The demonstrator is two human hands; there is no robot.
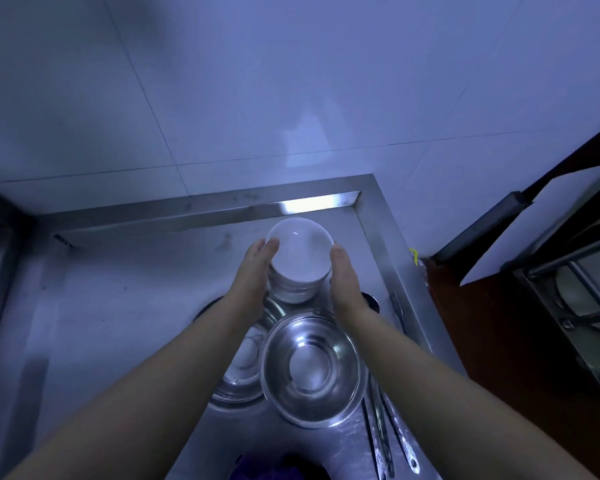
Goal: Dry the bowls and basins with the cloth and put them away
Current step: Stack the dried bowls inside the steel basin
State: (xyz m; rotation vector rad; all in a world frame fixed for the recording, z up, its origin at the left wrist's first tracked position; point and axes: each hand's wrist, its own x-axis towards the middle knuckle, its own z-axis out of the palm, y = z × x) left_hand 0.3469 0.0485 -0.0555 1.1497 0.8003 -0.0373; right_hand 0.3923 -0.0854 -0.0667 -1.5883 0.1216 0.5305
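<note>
A stack of white bowls (300, 252) stands at the far right corner of the steel counter (125, 306). My left hand (255, 271) lies flat against the stack's left side and my right hand (343, 275) against its right side, both with straight fingers. Nearer to me sits a shiny steel basin (312, 370). A second steel basin (245, 372) lies to its left, partly hidden under my left forearm. A dark purple cloth (274, 469) shows at the bottom edge.
Long steel utensils (387, 431) lie along the counter's right side. A raised steel rim (201, 206) and a tiled wall close off the back. To the right, a dark wooden cabinet (499, 323) holds a metal dish rack (582, 289).
</note>
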